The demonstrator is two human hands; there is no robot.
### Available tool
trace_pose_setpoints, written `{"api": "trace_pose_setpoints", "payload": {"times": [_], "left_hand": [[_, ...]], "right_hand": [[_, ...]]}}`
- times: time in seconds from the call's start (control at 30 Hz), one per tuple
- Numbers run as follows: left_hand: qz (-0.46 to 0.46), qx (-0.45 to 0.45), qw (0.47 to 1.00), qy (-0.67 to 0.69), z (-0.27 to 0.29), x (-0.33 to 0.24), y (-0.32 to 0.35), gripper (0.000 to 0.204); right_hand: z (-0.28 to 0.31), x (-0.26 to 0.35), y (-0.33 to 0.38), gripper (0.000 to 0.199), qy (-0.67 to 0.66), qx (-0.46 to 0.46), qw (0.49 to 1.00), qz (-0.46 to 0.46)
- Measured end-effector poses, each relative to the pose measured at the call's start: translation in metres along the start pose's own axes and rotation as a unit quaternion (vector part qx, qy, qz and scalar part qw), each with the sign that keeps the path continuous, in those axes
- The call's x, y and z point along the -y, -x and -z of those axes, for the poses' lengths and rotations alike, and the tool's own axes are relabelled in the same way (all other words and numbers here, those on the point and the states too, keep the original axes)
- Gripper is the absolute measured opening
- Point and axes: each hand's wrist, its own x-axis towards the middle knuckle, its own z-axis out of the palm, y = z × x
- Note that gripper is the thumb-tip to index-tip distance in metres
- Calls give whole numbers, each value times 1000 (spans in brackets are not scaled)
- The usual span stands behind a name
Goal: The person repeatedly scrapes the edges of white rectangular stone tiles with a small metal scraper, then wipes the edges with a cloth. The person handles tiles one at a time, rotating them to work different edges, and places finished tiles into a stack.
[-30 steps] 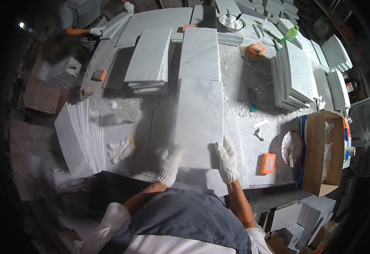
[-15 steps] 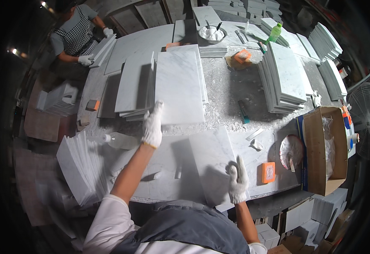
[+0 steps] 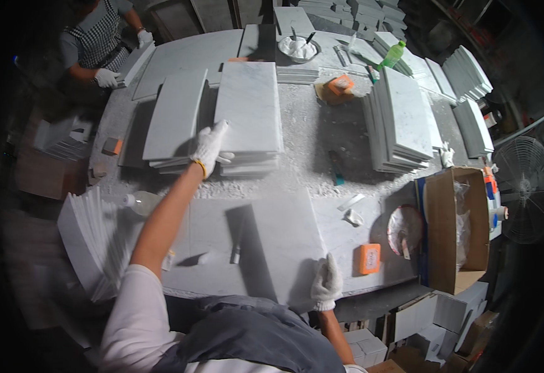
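My gloved left hand (image 3: 209, 148) reaches far across the table. Its fingers lie against the front left corner of a stack of white marble tiles (image 3: 249, 112), with the thumb at the stack's front edge. A second, lower tile stack (image 3: 175, 115) lies just left of that hand. My gloved right hand (image 3: 326, 283) rests on the near edge of a large pale slab (image 3: 272, 230) that forms the work surface in front of me. It holds nothing.
Another tile stack (image 3: 402, 121) sits at the right, and tiles (image 3: 91, 242) lean at the table's left. On the table are orange sanding blocks (image 3: 369, 258), a small metal tool (image 3: 236, 253), a white bowl (image 3: 297, 48) and a green bottle (image 3: 393, 55). Open cardboard box (image 3: 455, 230) and fan (image 3: 527, 189) at right. Another person (image 3: 97, 50) works far left.
A second ago both hands held a long tile near me. The tile now lies on the far stack, my left hand is at its corner, and my right hand has dropped to the near edge.
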Motion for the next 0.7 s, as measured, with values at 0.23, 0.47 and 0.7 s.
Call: {"api": "trace_pose_setpoints", "payload": {"times": [0.23,0.47,0.7], "left_hand": [[-280,-62,734,-615,15,-56,1,57],[-670,-10,328,-666,-36,42,170,37],[-552,382,249,-698,-79,136,237,67]], "right_hand": [[7,17,-2,38,-214,-1,968,-135],[25,39,-9,42,-272,-158,871,-378],[97,0,31,43,-267,-139,871,-387]]}}
